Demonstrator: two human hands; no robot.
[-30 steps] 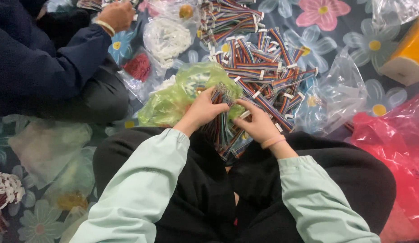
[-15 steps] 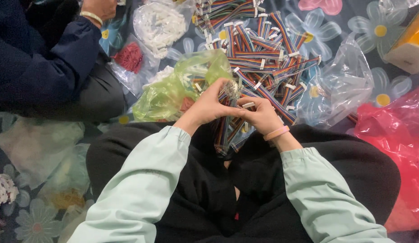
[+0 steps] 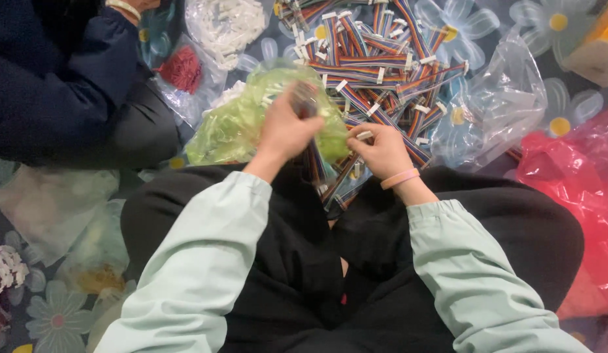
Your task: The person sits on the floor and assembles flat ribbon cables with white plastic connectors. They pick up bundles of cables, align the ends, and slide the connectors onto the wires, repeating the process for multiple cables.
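The cables (image 3: pixel 315 160) in hand are flat rainbow ribbons, striped red, orange, blue and dark, with small white plugs at the ends; the bunch hangs down between the knees, over the black lap. The left hand (image 3: pixel 287 131) has its grip closed round the top of the bunch, which is blurred there. The right hand (image 3: pixel 381 149), a pink band (image 3: pixel 400 178) on its wrist, pinches a white plug (image 3: pixel 364 135) at one cable's end, fingers closed on it. Just beyond the hands lies a heap (image 3: pixel 382 62) of the same cables on a flowered floor cloth (image 3: pixel 552 26). A green bag (image 3: pixel 242 121) lies under and beside the left hand, partly hidden by it. A clear bag (image 3: pixel 496 104) sits right of the heap, a red bag (image 3: pixel 575 183) further right. Up left, another person's dark sleeve (image 3: pixel 62 78) reaches in, near bags of white parts (image 3: pixel 229 23) and red parts (image 3: pixel 183 68).
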